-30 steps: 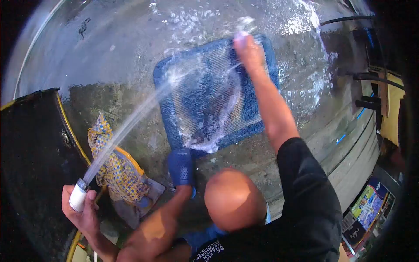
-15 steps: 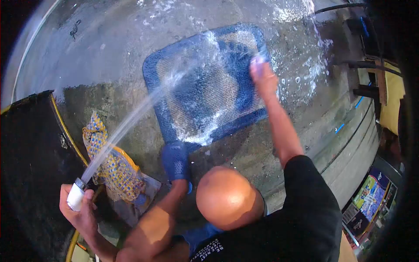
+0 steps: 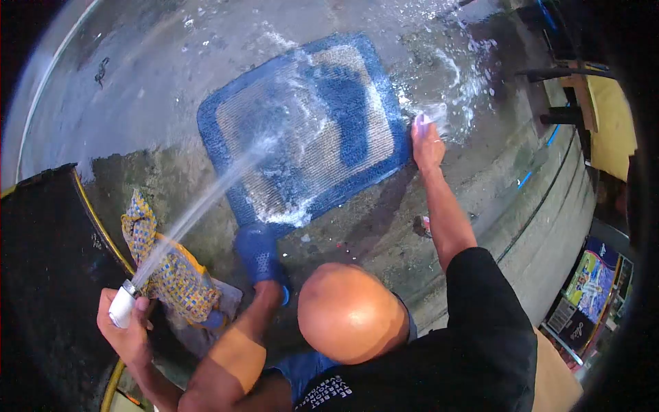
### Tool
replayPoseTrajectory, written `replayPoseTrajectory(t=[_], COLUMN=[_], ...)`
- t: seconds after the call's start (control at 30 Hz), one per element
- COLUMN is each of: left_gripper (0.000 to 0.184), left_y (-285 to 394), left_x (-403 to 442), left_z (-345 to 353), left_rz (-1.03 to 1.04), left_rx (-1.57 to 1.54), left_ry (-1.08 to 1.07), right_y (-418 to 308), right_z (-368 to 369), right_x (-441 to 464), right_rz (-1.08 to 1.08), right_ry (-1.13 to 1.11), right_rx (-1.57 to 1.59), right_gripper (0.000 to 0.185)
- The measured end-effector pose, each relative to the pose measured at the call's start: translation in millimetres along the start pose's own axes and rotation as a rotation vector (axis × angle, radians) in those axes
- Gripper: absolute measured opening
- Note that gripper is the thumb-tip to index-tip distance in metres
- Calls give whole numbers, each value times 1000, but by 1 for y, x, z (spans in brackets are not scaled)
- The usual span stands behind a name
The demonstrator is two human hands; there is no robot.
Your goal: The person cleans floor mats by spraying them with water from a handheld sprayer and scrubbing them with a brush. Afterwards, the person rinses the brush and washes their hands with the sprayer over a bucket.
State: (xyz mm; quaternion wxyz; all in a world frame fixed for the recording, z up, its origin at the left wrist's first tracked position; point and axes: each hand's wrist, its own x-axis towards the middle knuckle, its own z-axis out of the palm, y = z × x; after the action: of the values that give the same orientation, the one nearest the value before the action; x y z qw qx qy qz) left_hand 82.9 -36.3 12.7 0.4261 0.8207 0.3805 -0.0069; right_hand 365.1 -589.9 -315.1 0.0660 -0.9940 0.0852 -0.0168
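My left hand (image 3: pixel 128 329) is closed around a white hose nozzle (image 3: pixel 123 306) at the lower left. A jet of water (image 3: pixel 199 202) runs from it onto a blue and beige mat (image 3: pixel 322 130) on the wet floor. White suds lie on the mat's near edge and middle. Just off the mat's right edge, my right hand (image 3: pixel 428 143) grips a pale purple brush-like object (image 3: pixel 424 121), partly blurred by spray. A blue clog (image 3: pixel 257 253) on my foot touches the mat's near left corner.
A yellow and blue woven sack (image 3: pixel 180 280) lies left of the clog. Beyond it is a black surface (image 3: pixel 51 275) with a yellow hose (image 3: pixel 99 223) along its edge. Foam (image 3: pixel 473 75) spreads on the floor at the upper right. A printed box (image 3: pixel 590 288) stands at the lower right.
My right hand has moved off the mat, toward its right side and nearer to me. The mat appears further left in view and more tilted. The jet still strikes its left part.
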Motion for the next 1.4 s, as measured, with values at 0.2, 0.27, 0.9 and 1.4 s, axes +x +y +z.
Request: replayPoseTrajectory(t=[0.2, 0.27, 0.9, 1.4], left_gripper=[30, 33, 40, 56], left_y=[17, 9, -8, 1], left_x=[-1, 4, 13, -1], left_z=[13, 7, -23, -34], left_rz=[-55, -12, 125, 45], left_rx=[92, 85, 27, -68], left_ry=[-64, 11, 99, 69], right_y=[-112, -107, -184, -129], right_z=[18, 24, 75, 7], right_x=[-101, -43, 168, 80], right_rz=[-793, -608, -272, -82], right_ry=[-439, -261, -63, 58], right_rx=[376, 167, 404, 154], right_gripper=[39, 39, 47, 48])
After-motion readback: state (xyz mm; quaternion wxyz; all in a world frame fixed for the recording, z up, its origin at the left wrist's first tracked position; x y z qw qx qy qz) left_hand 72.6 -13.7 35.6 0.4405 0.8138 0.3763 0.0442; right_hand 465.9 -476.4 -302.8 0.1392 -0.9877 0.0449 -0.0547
